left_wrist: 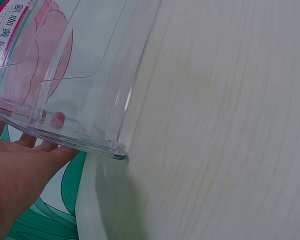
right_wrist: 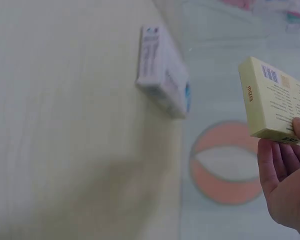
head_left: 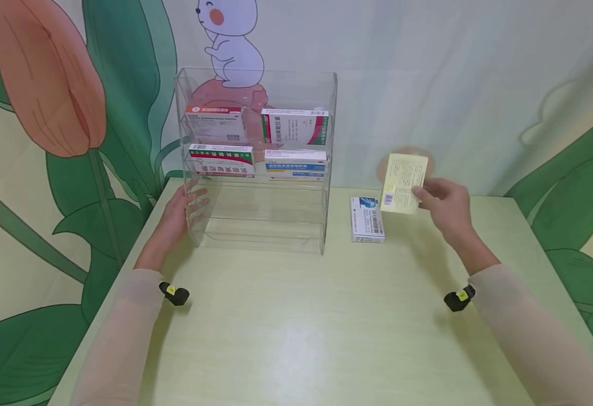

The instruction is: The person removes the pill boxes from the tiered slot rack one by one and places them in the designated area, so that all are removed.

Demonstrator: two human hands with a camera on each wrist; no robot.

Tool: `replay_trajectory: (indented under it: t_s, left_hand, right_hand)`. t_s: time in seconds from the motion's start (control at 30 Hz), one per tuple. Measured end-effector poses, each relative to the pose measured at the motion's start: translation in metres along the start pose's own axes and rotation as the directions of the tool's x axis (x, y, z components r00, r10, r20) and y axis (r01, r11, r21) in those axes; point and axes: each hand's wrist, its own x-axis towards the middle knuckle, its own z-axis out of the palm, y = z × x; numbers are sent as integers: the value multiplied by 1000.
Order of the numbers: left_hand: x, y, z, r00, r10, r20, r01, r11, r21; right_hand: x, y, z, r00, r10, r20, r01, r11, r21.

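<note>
The right hand (head_left: 447, 204) pinches a yellow box (head_left: 403, 181); the left hand (head_left: 176, 211) (fingers apart) touches the clear rack (head_left: 260, 200).

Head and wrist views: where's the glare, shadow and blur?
Head: pale glare patch on the table toward the bottom middle, soft shadows beside both sleeves; left wrist: bright reflections along edges of the rack, soft shadow on the table; right wrist: white box blurred, yellow box crisper, broad dim shadow on the table.

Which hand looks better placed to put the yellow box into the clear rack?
Probably the right hand: it holds the yellow box to the right of the clear rack, while the left hand is at the rack's opposite side.
</note>
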Motion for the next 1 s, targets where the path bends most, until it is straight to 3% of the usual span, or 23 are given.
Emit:
replay_trajectory:
  t_s: [0.2,0.43,0.67,1.0]
  left_hand:
    - [4,-8,-3,1000,6,-1,-6,1000,2]
    - [-1,-8,-2,1000,-17,-18,17,1000,7]
    - [-1,-7,-2,1000,-21,-16,21,999,28]
    - [4,-7,-5,999,-12,-30,12,1000,16]
  right_hand:
    - [4,40,-10,994,109,1,-109,993,-47]
    - [6,72,-11,966,244,85,-243,970,-16]
    - [1,85,-7,969,218,115,-208,974,-93]
    - [6,93,-4,944,286,168,-258,951,-171]
